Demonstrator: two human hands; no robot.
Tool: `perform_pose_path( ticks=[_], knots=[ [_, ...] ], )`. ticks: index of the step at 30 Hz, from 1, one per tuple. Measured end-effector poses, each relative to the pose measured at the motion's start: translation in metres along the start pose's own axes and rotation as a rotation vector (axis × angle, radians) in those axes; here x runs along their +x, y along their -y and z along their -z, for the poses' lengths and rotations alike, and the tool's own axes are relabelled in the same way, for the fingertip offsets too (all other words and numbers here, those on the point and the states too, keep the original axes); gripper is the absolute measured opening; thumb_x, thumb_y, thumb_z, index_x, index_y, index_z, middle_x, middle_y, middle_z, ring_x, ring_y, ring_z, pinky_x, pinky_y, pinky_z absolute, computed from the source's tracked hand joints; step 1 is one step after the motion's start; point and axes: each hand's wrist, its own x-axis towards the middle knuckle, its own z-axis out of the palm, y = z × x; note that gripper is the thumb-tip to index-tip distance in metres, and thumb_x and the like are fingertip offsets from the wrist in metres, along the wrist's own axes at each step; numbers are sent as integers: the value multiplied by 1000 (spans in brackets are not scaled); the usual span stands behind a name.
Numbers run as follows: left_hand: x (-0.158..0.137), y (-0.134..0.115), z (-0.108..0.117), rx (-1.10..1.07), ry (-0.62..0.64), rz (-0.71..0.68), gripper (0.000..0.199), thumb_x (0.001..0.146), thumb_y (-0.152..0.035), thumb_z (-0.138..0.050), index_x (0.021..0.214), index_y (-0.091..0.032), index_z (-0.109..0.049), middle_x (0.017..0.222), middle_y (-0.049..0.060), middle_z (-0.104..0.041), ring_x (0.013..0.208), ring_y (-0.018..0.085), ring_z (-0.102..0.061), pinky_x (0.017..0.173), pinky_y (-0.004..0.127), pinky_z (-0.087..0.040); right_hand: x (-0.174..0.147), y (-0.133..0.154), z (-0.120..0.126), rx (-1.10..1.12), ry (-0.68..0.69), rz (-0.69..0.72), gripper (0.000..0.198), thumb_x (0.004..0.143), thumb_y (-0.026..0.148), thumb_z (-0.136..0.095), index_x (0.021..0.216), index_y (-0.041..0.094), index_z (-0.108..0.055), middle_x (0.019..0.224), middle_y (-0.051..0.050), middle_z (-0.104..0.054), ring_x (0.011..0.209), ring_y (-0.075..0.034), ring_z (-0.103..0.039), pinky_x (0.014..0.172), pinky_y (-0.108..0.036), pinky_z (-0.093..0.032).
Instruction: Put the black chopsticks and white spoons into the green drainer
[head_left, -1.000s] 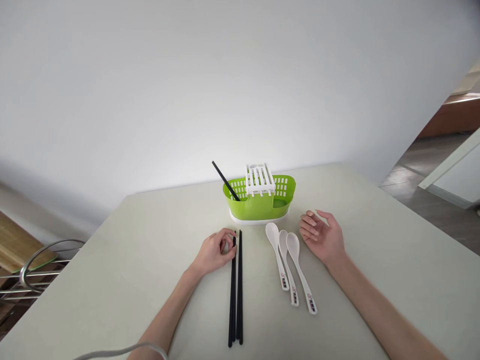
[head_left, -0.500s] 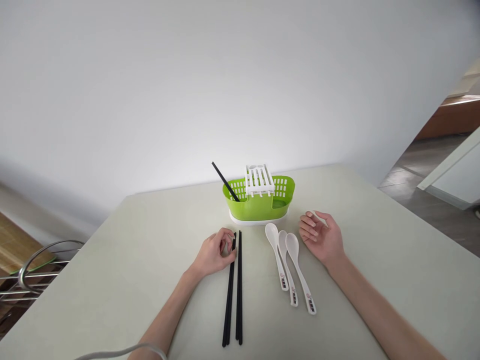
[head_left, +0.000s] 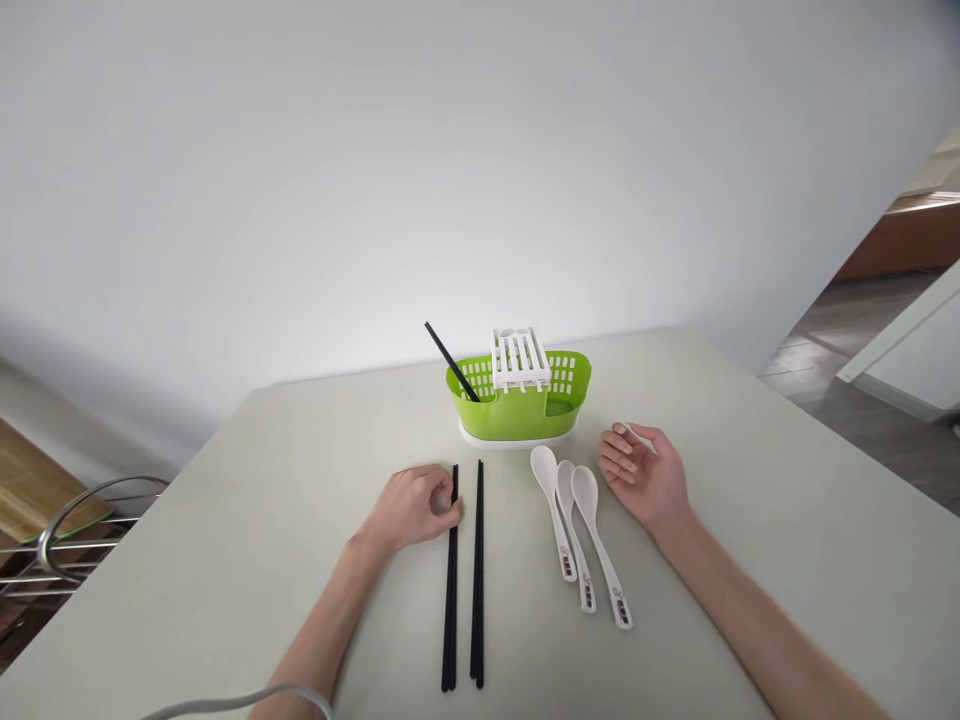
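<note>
My left hand [head_left: 416, 508] rests at the left pair of black chopsticks [head_left: 451, 600], thumb and fingers closed in a pinch at their upper end. These chopsticks lie side by side on the table. Just to their right lies a second black pair [head_left: 478, 580]. My right hand [head_left: 645, 476] lies palm up, fingers loosely curled and apart, holding nothing. To its left are three white spoons: a left one [head_left: 556, 520], a middle one [head_left: 576, 540] and a right one [head_left: 604, 550], bowls pointing away from me. Behind them stands a green basket [head_left: 517, 422] with a black chopstick [head_left: 451, 362] leaning in its left compartment.
A white slotted rack [head_left: 520, 360] spans the basket's middle. The pale table [head_left: 315, 450] meets a white wall [head_left: 450, 180]. A metal rack [head_left: 52, 560] with a wooden board stands beyond the left edge. A grey cable [head_left: 247, 700] crosses the bottom left.
My left hand has shifted slightly left, and the left chopstick pair has come along, straightening and widening the gap to the second pair. My right hand stays in place.
</note>
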Motion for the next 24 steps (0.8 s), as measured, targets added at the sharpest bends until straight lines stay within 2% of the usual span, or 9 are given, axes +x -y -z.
perform_pose_path(
  ticks=[6,12,21,24],
  knots=[
    [-2,0,15,20,25,139,12,79,-34,-62,84,-24,-63,82,-2,-69,68,17,-59,66,29,-39,1,0,-1,-12,-9,3,14,81,17,-71,80,20,-57,63,7,-43,44,-5,-39,35,-19,-38],
    [-3,11,24,80,-19,207,19,89,-36,-55,90,-25,-70,91,2,-74,77,21,-67,68,31,-42,1,0,-1,-15,-7,-2,14,80,18,-72,80,20,-57,63,8,-44,44,-4,-39,34,-19,-38],
    [-2,32,9,105,-178,159,33,101,-37,-46,100,-26,-77,108,5,-79,95,29,-74,72,36,-48,1,-1,-2,-10,-13,2,13,80,17,-71,80,19,-58,63,8,-43,44,-5,-38,34,-19,-38],
    [-2,37,6,34,-299,148,31,101,-38,-50,104,-29,-79,107,3,-81,94,30,-76,74,37,-51,1,-2,-2,-5,-11,0,13,80,17,-71,79,19,-58,63,8,-42,44,-5,-38,34,-19,-38]
  ],
)
